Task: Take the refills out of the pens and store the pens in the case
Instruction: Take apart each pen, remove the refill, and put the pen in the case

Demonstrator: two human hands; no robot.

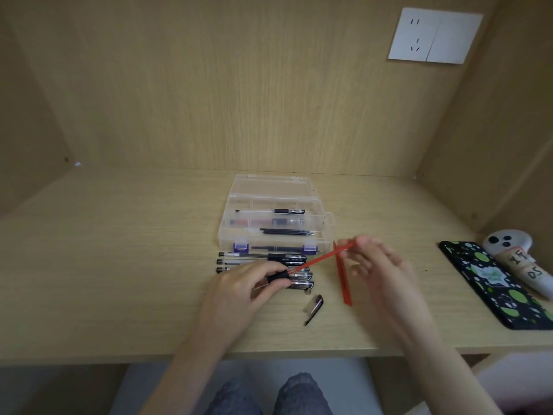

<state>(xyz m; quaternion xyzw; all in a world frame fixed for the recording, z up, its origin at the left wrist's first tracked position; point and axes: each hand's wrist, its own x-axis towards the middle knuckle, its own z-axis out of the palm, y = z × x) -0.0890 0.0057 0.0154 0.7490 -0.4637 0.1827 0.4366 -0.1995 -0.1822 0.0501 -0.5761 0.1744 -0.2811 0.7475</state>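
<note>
My left hand [248,287] grips a pen barrel [276,277] by its black grip, just above a row of several black pens [263,260] on the desk. A red refill [320,259] sticks out of that barrel up to the right, and my right hand [374,265] pinches its far end. Other red refills [344,283] lie on the desk under my right hand. A loose pen cap [314,308] lies in front. The clear plastic case [324,232] stands open behind, with a pen [269,211] and black refills [287,232] inside.
A phone [493,284] in a black case with green spots lies at the right, beside a white controller [514,253]. The desk's front edge [269,354] runs just below my wrists. A wall socket [434,35] sits on the back panel.
</note>
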